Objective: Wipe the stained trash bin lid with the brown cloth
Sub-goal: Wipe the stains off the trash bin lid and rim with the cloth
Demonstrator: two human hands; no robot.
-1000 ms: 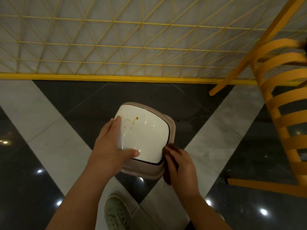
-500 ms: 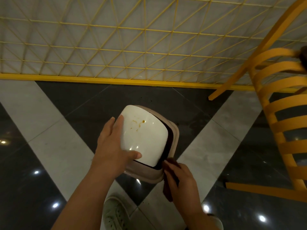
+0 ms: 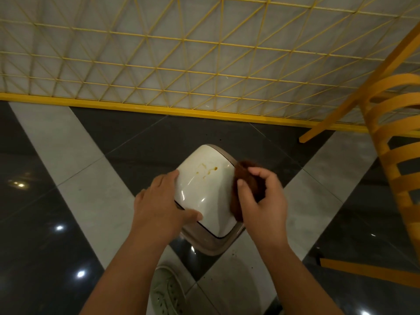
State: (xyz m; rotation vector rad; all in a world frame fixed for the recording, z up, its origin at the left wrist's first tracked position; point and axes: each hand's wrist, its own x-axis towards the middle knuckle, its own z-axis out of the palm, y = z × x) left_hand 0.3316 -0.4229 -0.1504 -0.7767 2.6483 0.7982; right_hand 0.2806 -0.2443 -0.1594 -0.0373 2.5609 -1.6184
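Lid [image 3: 204,189] steadied by flat left hand [image 3: 159,205]; right hand [image 3: 261,201] raised cloth [image 3: 244,176] to lid's right edge, grip bunching it.

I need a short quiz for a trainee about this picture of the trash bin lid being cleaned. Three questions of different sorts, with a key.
1. True or false: the brown cloth already covers the orange stains on the lid.
2. Which hand grips the cloth? A) left hand B) right hand
3. Fill in: the left hand rests on the lid's ____ edge, as the camera sees it.

Key: 1 false, the cloth is at the lid's right edge; 2 B; 3 left.
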